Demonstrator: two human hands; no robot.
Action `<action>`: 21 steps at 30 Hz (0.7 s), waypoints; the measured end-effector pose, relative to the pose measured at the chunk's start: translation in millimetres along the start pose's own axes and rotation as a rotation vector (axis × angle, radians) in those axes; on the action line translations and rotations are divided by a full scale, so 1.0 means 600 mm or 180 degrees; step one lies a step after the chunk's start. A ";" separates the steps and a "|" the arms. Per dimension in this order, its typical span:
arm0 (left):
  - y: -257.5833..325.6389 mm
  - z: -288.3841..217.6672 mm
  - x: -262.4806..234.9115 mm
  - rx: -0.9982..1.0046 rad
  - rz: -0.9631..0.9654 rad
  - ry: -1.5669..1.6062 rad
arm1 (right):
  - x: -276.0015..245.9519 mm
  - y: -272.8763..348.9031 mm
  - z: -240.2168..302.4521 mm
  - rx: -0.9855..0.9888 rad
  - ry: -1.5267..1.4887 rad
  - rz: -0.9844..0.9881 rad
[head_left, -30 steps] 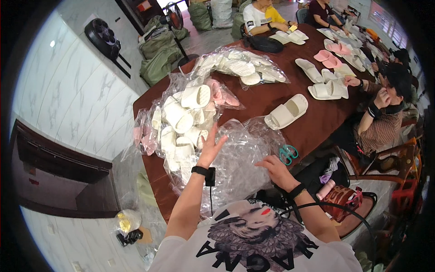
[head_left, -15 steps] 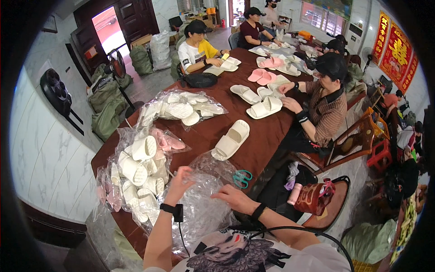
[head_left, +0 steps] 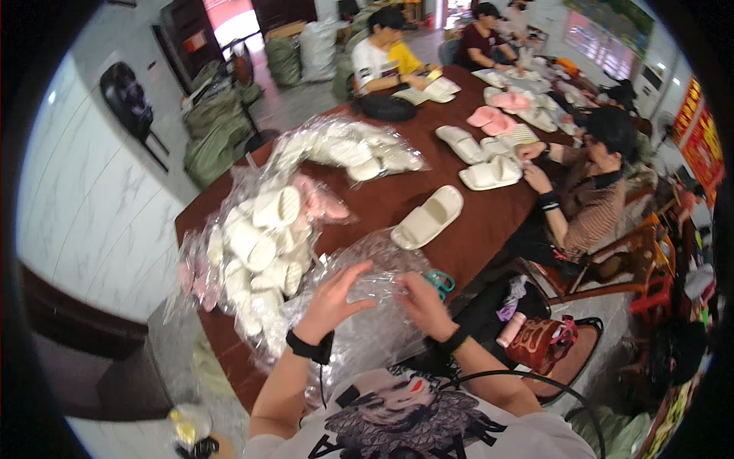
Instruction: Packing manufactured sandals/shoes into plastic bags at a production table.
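My left hand (head_left: 335, 303) hovers over a heap of clear plastic bags (head_left: 359, 333) at the table's near edge, thumb and fingers spread apart. Opposite it, my right hand (head_left: 428, 307) has its fingers closed at the edge of the thin plastic; the grip is partly blurred. Just beyond lies a single cream slipper (head_left: 428, 218), sole down. Beside my right hand are scissors with teal handles (head_left: 441, 284). Left of my left hand, cream slippers (head_left: 252, 243) are piled in and on clear plastic, with pink slippers (head_left: 323, 200) among them.
Bagged cream slippers (head_left: 348, 149) lie farther along the brown-covered table (head_left: 367, 203). A co-worker (head_left: 592, 172) at the right handles cream slippers (head_left: 492, 173). Another person (head_left: 394, 57) sits across, beside a black bag (head_left: 386, 107). A chair with a red-brown bag (head_left: 541, 340) stands at my right.
My view has turned, shifting the scene rightward. My left hand has moved from raised by the pile to over the plastic, fingers spreading. My right hand has lifted toward the bag's far edge.
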State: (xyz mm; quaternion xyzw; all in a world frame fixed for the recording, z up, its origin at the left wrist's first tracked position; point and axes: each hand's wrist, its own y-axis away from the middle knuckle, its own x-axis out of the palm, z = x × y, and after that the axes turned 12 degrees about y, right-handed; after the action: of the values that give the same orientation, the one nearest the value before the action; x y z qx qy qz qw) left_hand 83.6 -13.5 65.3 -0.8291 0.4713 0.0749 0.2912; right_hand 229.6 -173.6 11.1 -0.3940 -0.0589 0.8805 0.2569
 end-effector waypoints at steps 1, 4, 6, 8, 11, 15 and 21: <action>0.025 0.014 -0.019 -0.0109 -0.0066 -0.0048 | -0.013 0.005 -0.003 0.0031 -0.0254 0.0198; 0.117 0.109 -0.084 -0.0402 0.0855 -0.1313 | -0.028 0.032 -0.033 0.0462 -0.0896 0.0282; 0.162 0.149 -0.084 -0.1022 0.0699 -0.0676 | -0.030 0.033 -0.055 0.0993 -0.0945 0.0404; 0.174 0.171 -0.070 -0.1581 0.0318 -0.0092 | 0.006 0.018 -0.119 0.0949 -0.0788 0.0235; 0.146 0.174 -0.054 -0.1683 -0.0510 -0.0037 | 0.020 -0.056 -0.132 0.1003 -0.0889 0.0050; 0.136 0.221 -0.031 -0.1006 -0.0838 -0.1513 | 0.091 -0.113 -0.254 -0.0377 0.1362 -0.0573; 0.143 0.219 -0.029 -0.1671 -0.0948 -0.1650 | 0.095 -0.149 -0.183 0.0888 0.0708 0.0802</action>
State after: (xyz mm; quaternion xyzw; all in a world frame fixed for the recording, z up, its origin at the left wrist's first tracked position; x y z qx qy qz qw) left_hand 23.1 38.7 -70.8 -0.8883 0.2216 0.3566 0.1863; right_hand 313.6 -78.9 -74.6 -0.4536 0.1419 0.8564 0.2017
